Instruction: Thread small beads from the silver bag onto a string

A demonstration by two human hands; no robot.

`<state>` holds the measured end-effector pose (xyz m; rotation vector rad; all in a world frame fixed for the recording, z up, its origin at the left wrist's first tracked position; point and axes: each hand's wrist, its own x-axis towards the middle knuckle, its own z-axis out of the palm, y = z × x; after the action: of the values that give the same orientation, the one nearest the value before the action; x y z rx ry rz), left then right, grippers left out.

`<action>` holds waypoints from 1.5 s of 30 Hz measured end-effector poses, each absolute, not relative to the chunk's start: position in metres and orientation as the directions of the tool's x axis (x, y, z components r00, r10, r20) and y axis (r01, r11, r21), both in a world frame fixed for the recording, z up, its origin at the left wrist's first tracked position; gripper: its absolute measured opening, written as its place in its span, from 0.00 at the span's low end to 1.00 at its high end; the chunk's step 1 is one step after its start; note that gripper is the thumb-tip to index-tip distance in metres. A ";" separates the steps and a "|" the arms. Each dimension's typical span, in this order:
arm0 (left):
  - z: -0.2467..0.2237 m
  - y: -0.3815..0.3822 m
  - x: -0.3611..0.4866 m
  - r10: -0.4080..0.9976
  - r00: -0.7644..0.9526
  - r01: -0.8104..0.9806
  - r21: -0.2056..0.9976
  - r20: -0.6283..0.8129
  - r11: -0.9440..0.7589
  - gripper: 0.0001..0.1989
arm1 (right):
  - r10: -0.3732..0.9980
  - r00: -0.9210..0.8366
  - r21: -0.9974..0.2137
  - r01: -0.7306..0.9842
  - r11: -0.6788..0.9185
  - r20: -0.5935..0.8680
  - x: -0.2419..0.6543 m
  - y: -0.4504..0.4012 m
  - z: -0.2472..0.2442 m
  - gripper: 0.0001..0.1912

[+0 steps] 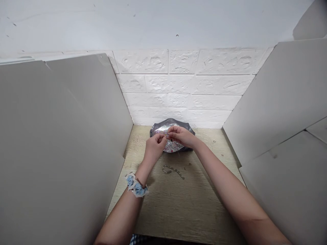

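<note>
My left hand (pixel 154 146) and my right hand (pixel 182 135) meet fingertip to fingertip just above a shiny grey foil bag (pixel 158 128) that lies open at the back of the wooden tabletop (pixel 178 204). The bag holds many small mixed beads (pixel 171 147). Both hands pinch something tiny between thumb and fingers; it is too small to make out. A short strand of strung beads (pixel 173 170) lies on the wood just in front of the bag, below my hands. A blue and white scrunchie (pixel 136 185) sits on my left wrist.
Grey boards stand as walls on the left (pixel 63 143) and right (pixel 281 119), closing in the narrow tabletop. A white brick-pattern wall (pixel 184 88) is right behind the bag. A few loose beads (pixel 214 141) lie scattered on the wood near the back right.
</note>
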<state>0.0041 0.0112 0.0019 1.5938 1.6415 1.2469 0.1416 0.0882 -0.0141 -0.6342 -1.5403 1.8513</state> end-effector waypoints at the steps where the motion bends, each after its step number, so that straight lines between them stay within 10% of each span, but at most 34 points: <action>1: 0.002 0.011 0.004 0.961 -0.167 0.471 0.874 0.220 -0.118 0.11 | 0.733 -0.679 -0.980 -0.167 -0.109 0.035 0.141 0.088 -0.014 0.12; 45: -0.004 0.014 0.001 0.961 -0.155 0.486 0.865 0.227 -0.126 0.14 | 0.723 -0.679 -0.988 -0.018 0.152 0.123 0.144 0.083 -0.004 0.12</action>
<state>0.0012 0.0144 -0.0040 1.6134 1.6453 1.2359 0.1437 0.0829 -0.0044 -0.6726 -1.8318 1.5840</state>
